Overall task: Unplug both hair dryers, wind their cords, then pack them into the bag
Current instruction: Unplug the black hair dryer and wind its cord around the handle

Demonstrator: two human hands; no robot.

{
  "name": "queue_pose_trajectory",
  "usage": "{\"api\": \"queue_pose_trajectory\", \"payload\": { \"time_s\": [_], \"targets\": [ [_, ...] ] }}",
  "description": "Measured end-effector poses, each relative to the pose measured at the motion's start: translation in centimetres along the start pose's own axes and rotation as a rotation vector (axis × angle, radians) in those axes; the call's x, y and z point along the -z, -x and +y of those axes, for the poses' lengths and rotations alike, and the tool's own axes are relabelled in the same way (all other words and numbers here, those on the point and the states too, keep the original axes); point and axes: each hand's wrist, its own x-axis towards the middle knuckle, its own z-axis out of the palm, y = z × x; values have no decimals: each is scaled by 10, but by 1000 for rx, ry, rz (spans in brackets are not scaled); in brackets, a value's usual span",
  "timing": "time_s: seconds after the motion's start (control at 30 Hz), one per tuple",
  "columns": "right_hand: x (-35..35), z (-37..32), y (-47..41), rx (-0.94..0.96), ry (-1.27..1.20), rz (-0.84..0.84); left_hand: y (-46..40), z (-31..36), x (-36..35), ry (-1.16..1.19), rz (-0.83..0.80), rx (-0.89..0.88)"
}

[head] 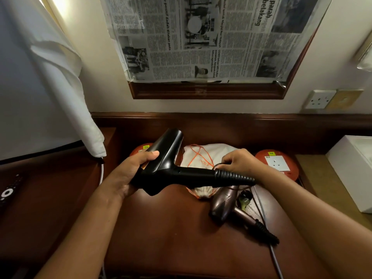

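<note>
L hand [133, 174] wraps the black dryer [171, 170] at its body, thumb on top, barrel aimed up-left; R hand [239, 163] pinches a thin cord loop [218, 165] at the handle's ribbed end – dryer held above the desk [171, 228]. Just under it lies the white bag [203, 158] w/ orange string. Brown dryer [227, 204] lies near R, cord trailing to the front edge. Red socket discs [275, 164] flank the bag; bare desk toward the front.

A dark polished wooden desk [161, 228] stood against a cream wall [96, 77]; newspaper sheets [211, 37] covered a wood-framed mirror [201, 91].
</note>
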Motion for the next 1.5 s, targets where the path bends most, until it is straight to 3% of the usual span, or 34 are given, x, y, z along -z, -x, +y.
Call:
{"api": "queue_pose_trajectory", "payload": {
  "time_s": [0.2,0.53,0.77,0.87,0.97,1.1,1.17,1.5],
  "targets": [
    [15,-6,8,109,-173,113,0,0,3,-136,-2,-77],
    [9,-24,21,288,51,189,-12,-10,-7,-224,169,-135],
    [-6,-42,36,235,109,182,-13,-13,-15,-170,311,-271],
    [-21,-48,44,135,-47,267,-15,-16,-14,-123,365,-313],
    [-40,-50,50,-39,-380,390,-17,-17,-14,10,401,-317],
    [-57,-52,55,-233,-1056,328,-19,-19,-11,60,415,-282],
    [-62,-52,57,-244,-1252,269,-21,-19,-9,111,391,-253],
    [-92,-26,43,-345,-1335,-98,-21,-23,-3,183,299,-215]
  ]
}}
